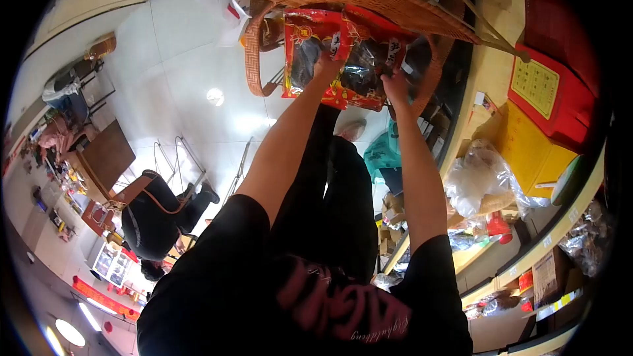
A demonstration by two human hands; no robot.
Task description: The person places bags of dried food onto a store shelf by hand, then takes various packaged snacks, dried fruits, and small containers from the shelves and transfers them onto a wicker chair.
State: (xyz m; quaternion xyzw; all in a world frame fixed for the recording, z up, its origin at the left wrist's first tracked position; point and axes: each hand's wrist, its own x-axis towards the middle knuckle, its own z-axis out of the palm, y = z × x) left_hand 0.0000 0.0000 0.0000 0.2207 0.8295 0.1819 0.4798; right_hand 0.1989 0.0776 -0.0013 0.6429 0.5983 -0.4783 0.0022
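Note:
Two red plastic food packets with clear windows and dark contents lie side by side in front of me, a left packet (303, 59) and a right packet (362, 69). They are on a wicker chair (251, 53) between its curved arms. My left hand (326, 66) is closed at the inner edge of the left packet, its fingertips partly hidden against the plastic. With closed fingers, my right hand (394, 84) grips the right edge of the other packet. More packaging shows behind the packets, too dark to make out.
To the right, a shelf holds a red box (554, 92), a yellow box (534, 148) and clear plastic bags (478, 175). A teal bag (382, 151) is beside my legs. At left a person in black (150, 217) sits near a wooden table (109, 155).

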